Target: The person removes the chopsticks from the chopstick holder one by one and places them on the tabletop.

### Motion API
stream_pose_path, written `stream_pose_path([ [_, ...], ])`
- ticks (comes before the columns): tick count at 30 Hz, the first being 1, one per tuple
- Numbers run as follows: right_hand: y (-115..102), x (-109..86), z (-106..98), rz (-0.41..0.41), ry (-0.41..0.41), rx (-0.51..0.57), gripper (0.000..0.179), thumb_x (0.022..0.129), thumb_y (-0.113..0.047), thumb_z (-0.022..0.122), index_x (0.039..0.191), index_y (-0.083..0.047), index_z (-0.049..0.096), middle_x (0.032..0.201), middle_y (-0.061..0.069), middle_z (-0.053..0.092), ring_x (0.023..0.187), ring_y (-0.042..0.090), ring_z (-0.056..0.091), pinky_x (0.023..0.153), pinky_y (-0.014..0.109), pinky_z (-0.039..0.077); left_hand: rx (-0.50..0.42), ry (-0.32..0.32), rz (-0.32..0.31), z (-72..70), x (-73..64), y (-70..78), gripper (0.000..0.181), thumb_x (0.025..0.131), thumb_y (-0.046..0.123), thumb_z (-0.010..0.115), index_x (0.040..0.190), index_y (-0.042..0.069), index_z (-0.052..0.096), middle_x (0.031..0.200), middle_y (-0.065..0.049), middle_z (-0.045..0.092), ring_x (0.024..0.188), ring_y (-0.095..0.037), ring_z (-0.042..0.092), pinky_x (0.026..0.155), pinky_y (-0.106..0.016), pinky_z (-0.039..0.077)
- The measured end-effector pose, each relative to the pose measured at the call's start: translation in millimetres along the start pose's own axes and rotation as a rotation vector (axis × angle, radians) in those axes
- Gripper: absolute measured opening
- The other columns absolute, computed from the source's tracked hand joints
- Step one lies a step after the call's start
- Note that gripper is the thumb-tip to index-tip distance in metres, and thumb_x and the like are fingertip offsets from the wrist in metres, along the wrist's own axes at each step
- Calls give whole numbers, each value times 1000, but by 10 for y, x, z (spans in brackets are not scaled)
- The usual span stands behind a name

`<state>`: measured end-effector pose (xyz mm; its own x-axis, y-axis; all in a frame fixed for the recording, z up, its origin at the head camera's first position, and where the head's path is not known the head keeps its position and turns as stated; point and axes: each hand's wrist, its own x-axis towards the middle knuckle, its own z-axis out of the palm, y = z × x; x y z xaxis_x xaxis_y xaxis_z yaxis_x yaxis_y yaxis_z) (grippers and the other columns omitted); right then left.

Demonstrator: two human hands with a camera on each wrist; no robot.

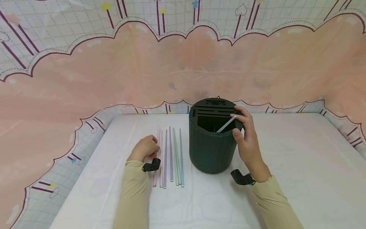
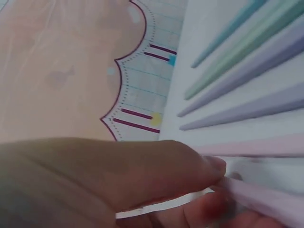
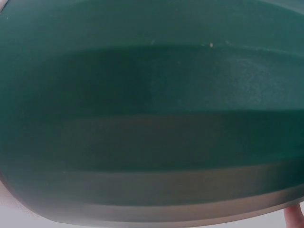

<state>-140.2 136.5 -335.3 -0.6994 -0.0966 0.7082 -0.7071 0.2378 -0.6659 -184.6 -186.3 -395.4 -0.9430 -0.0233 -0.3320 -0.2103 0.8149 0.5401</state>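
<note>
At the left end of a row of pastel chopsticks, my left hand (image 1: 145,148) pinches a pink chopstick (image 2: 266,199) between thumb and fingers. Beside it lie another pink chopstick (image 2: 275,146), purple ones (image 1: 171,152), green ones (image 1: 176,159) and a blue one (image 1: 181,159), roughly parallel. My right hand (image 1: 248,140) grips the rim of a dark green utensil holder (image 1: 210,152), thumb at the front and fingers over the far side. A light blue chopstick (image 1: 227,124) leans in the holder's large opening; its lower end is hidden. The holder's ribbed wall fills the right wrist view.
The holder's top has narrow slots (image 1: 214,109) behind the large opening. A white table (image 1: 300,159) lies under everything. Behind and at the sides hangs a peach cloth (image 1: 171,73) with a scalloped, patterned border.
</note>
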Motion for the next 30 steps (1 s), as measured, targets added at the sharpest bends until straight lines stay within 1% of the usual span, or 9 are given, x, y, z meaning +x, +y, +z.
stream_pose_path([
  [4,-1,6,0,-1,2,7,58,91,-44,43,117,8,43,136,21,29,127,32,24,102,30,23,-26,1,-4,26,-6,-22,47,75,7,58,119,3,43,54,-4,56,44,-14,53,54,-27,42],
  [6,1,9,0,-2,4,13,58,91,-44,43,117,8,43,136,21,29,127,32,24,102,30,22,-20,16,-14,26,1,-30,53,76,9,58,125,6,38,54,-4,54,43,-14,51,50,-26,40],
  [9,7,9,-1,-3,4,20,58,91,-44,44,116,8,43,136,21,29,127,32,24,102,30,22,27,50,-29,8,11,-33,57,81,19,57,132,10,33,58,-4,54,47,-16,50,52,-29,39],
  [12,15,6,1,-3,2,18,58,91,-44,43,116,8,43,136,21,29,127,32,25,102,29,23,73,89,-31,-20,18,-22,57,86,31,53,136,15,31,68,-5,56,56,-18,51,58,-33,39],
  [14,18,3,2,0,0,14,58,91,-44,43,117,8,43,136,21,29,127,31,25,102,29,23,74,103,-10,-42,9,5,56,88,36,50,137,16,31,78,-7,60,59,-20,53,60,-36,41],
  [16,20,4,2,0,0,19,57,91,-43,43,116,8,43,136,21,29,127,31,25,102,29,23,87,149,29,-66,-6,43,53,89,37,49,136,18,34,91,-7,60,69,-21,55,62,-37,42],
  [19,22,9,-1,0,0,24,57,91,-43,44,116,8,43,136,21,29,127,31,24,102,30,22,78,260,139,-113,-44,142,46,90,35,48,132,19,41,102,-7,60,76,-22,56,62,-38,43],
  [25,23,13,-8,2,0,24,57,91,-43,44,117,8,43,136,21,29,127,31,25,102,29,23,-22,571,450,-189,-226,522,31,90,25,49,119,18,55,92,0,59,78,-16,57,61,-33,43],
  [30,21,13,-9,3,0,26,56,91,-42,44,117,8,43,136,21,29,127,31,25,101,28,24,-23,699,668,-180,-447,815,24,90,21,50,112,16,60,87,2,58,76,-10,55,60,-27,45],
])
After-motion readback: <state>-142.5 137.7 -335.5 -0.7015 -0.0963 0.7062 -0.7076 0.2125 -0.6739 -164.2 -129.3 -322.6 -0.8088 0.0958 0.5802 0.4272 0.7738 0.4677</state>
